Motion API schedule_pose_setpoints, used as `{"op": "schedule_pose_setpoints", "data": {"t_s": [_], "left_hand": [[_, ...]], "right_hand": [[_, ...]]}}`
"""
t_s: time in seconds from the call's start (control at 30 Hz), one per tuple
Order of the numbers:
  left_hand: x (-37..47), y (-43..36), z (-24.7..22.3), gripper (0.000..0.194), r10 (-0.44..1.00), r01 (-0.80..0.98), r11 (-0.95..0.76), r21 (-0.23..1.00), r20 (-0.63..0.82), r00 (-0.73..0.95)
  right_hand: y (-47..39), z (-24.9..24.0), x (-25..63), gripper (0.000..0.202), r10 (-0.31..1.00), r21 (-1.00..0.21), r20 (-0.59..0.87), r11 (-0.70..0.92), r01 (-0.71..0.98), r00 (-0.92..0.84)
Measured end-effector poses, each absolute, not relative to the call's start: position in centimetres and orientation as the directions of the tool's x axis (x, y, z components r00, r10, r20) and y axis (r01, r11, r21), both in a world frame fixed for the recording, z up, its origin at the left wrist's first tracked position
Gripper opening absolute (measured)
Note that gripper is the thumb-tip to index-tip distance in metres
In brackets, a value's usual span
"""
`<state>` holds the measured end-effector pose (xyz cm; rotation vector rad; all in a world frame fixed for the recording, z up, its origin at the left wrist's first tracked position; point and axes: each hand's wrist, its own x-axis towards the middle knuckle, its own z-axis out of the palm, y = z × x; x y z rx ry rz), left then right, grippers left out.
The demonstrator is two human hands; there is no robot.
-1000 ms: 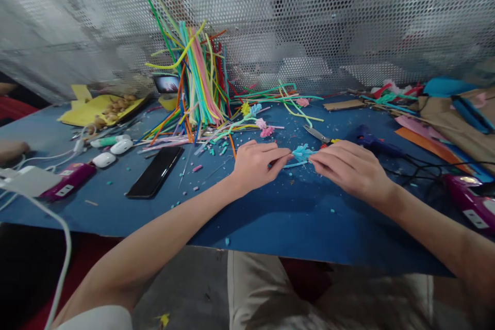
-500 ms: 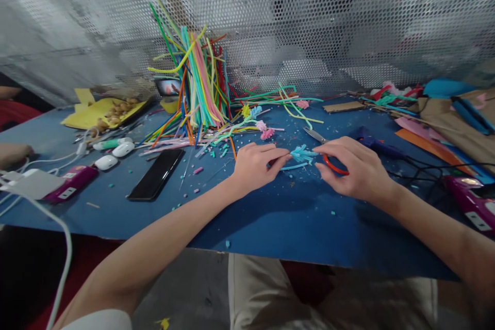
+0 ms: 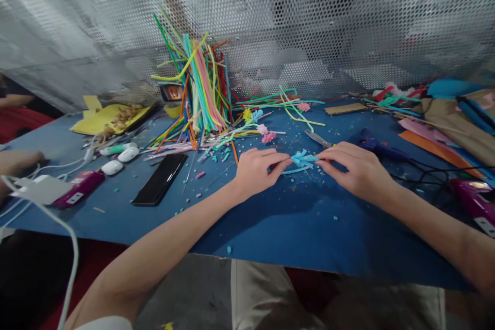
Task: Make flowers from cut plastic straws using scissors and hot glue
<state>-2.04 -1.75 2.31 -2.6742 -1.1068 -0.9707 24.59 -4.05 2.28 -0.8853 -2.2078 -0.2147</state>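
A light-blue pipe-cleaner bundle (image 3: 302,159) with splayed ends is held just above the blue table. My left hand (image 3: 258,169) pinches its left end between thumb and fingers. At the other side, my right hand (image 3: 352,165) has its thumb and forefinger closed on the bundle's right tips. Scissors (image 3: 319,139) lie behind my right hand, their blades showing and the handles mostly covered by it. Under the bundle is a light-blue pipe cleaner (image 3: 296,170). Small pipe-cleaner flowers, one of them pink (image 3: 268,137), lie beyond my left hand.
A tall bunch of colourful pipe cleaners (image 3: 201,87) stands at the back. On the left are a black phone (image 3: 159,179), white cables and a purple power strip (image 3: 79,188). A dark-blue glue gun (image 3: 377,145) lies right. Another person's hand (image 3: 23,161) rests far left.
My right thumb and forefinger have come together on the bundle's right tips. My left hand keeps its pinch. At far left, the other person's hand has come further into view.
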Motion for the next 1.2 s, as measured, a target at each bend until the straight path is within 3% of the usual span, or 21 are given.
{"op": "schedule_pose_setpoints", "data": {"t_s": [0.67,1.2], "left_hand": [[-2.5,-0.7,0.9,0.024,0.564,0.629,-0.770,0.106,0.574,0.594],[-2.7,-0.4,0.9,0.023,0.485,0.578,-0.813,0.075,0.636,0.600]], "right_hand": [[-3.7,2.0,24.4,0.007,0.490,-0.085,0.685,0.789,0.608,-0.539],[-3.5,1.7,24.4,0.010,0.538,-0.137,0.619,0.791,0.596,-0.572]]}}
